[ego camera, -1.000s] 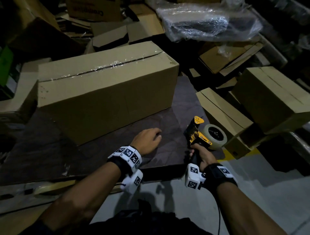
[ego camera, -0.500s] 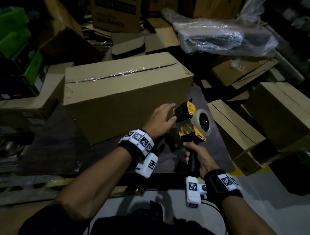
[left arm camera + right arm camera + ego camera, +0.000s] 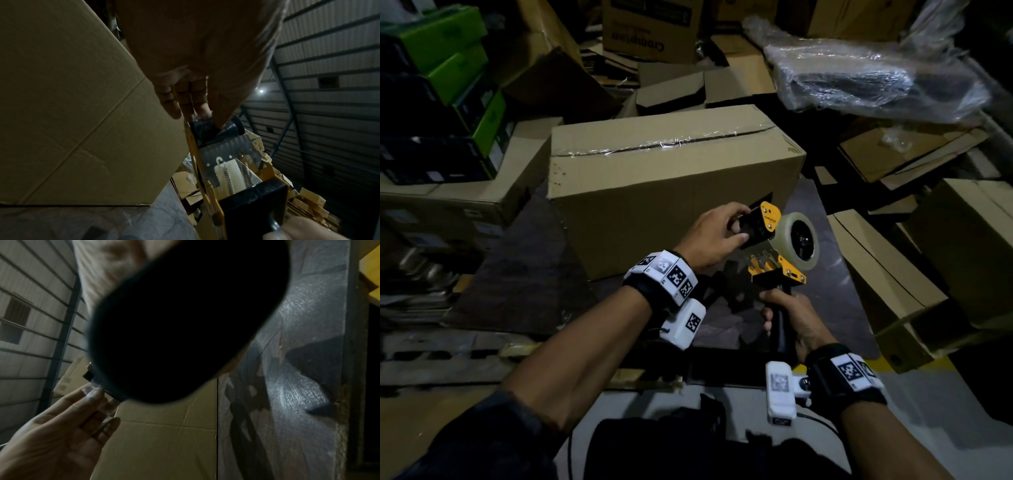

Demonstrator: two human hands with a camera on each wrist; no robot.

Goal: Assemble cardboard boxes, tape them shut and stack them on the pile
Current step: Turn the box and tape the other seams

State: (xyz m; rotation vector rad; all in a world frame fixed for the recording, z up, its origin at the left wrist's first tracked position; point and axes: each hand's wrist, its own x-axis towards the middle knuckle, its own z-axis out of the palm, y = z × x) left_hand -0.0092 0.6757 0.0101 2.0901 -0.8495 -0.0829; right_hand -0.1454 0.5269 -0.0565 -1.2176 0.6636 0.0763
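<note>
Brown box (image 3: pixel 674 185), top seam taped, sits at 12 o'clock on dark worktop (image 3: pixel 524 274). Right hand (image 3: pixel 796 318) grips tape gun (image 3: pixel 780 246) handle; left hand (image 3: pixel 714 236) pinches its front end. Bare worktop at 9 o'clock.

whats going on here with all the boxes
A person is taping cardboard boxes. The right hand grips the black handle of a yellow-and-black tape dispenser, while the left hand pinches its front end. The large brown cardboard box behind them already has clear tape along its top seam.
</note>
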